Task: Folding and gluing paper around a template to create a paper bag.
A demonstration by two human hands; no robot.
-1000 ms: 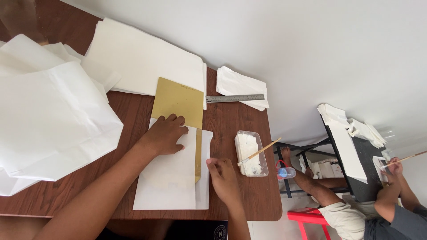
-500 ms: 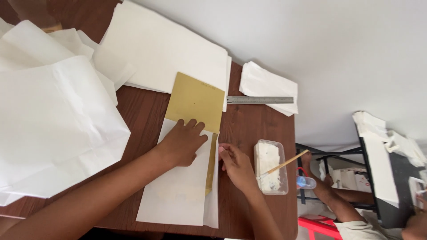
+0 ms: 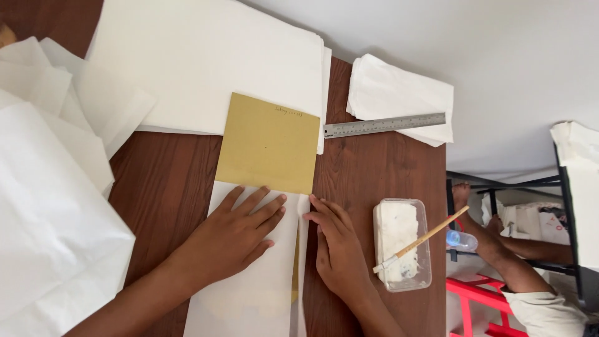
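A tan cardboard template (image 3: 270,143) lies on the brown wooden table (image 3: 163,181), its lower part wrapped by a white paper sheet (image 3: 253,293). My left hand (image 3: 234,234) presses flat on the folded paper, fingers spread. My right hand (image 3: 337,246) rests flat along the paper's right folded flap, fingertips at the fold's top edge. A thin strip of the template shows between the two flaps.
A large stack of white sheets (image 3: 206,62) lies behind the template, and loose white sheets (image 3: 43,206) lie at the left. A steel ruler (image 3: 384,125) rests on folded papers (image 3: 399,100). A clear tub of paste (image 3: 401,243) holds a brush (image 3: 421,240). Another person's arm (image 3: 499,249) is at the lower right.
The view has shifted closer and the table sits more centred. My right hand has moved up along the right flap, pressing it over. The left hand stays flat on the paper.
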